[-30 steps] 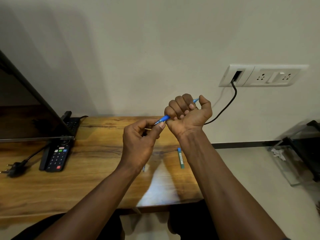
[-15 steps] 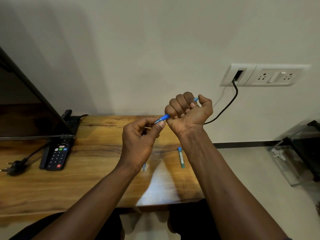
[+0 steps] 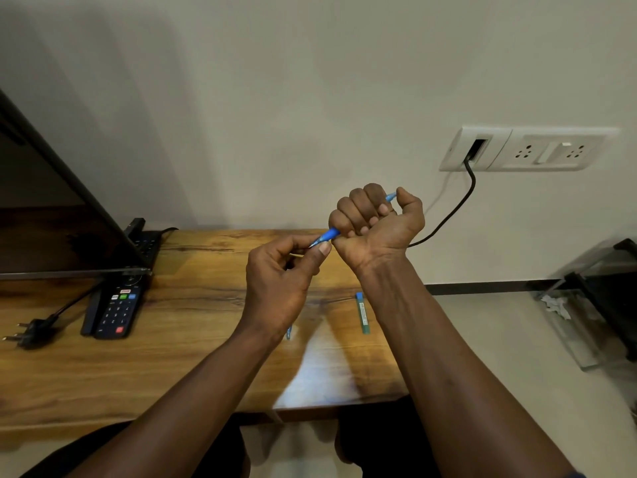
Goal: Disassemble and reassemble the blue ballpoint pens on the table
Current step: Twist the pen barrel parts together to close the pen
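Observation:
My right hand (image 3: 377,225) is raised above the wooden table (image 3: 193,343), fist curled round a blue ballpoint pen (image 3: 327,235); the pen's back end pokes out by the thumb. My left hand (image 3: 279,284) pinches the pen's tip end between thumb and forefinger. A blue and green pen part (image 3: 362,312) lies on the table beside my right forearm. Another small blue piece (image 3: 289,332) peeks out under my left wrist, mostly hidden.
A tilted dark screen (image 3: 58,215) stands at the left with a black remote (image 3: 119,307) and a loose plug (image 3: 31,332) before it. A wall socket (image 3: 524,150) with a black cable (image 3: 451,212) is at the right. A glass stand (image 3: 593,298) sits on the floor.
My left thumb and forefinger have shifted slightly along the pen's tip. Both hands stay in nearly the same place.

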Motion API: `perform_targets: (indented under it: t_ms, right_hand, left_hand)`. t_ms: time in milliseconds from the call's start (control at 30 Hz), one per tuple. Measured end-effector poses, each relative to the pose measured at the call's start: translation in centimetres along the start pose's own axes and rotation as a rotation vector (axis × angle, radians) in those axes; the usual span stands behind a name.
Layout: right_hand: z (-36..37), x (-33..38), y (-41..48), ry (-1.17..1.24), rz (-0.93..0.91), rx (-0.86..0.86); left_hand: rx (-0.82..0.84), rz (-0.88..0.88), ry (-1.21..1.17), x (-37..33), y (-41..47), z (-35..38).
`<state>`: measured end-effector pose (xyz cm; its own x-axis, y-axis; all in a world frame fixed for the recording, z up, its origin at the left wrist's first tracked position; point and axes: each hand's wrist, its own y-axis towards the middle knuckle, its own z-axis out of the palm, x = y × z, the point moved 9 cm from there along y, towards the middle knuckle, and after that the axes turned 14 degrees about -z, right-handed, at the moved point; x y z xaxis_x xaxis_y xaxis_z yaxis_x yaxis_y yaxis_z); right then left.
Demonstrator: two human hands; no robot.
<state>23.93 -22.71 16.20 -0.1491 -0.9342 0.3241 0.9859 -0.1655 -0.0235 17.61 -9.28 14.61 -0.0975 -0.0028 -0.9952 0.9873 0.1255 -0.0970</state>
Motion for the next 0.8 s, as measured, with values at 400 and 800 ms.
perform_targets:
  t_ms: [400,800]
  right_hand:
    - [-0.27,0.09,0.08,-0.025,-0.008,-0.022]
    - [-0.82,-0.2,-0.1,-0.051,0.005,-0.057]
  left_hand:
    - [-0.004,-0.004,-0.002,0.11,0.07,-0.14]
    - [-0.01,-0.011,0.013,0.31,0.05,-0.11]
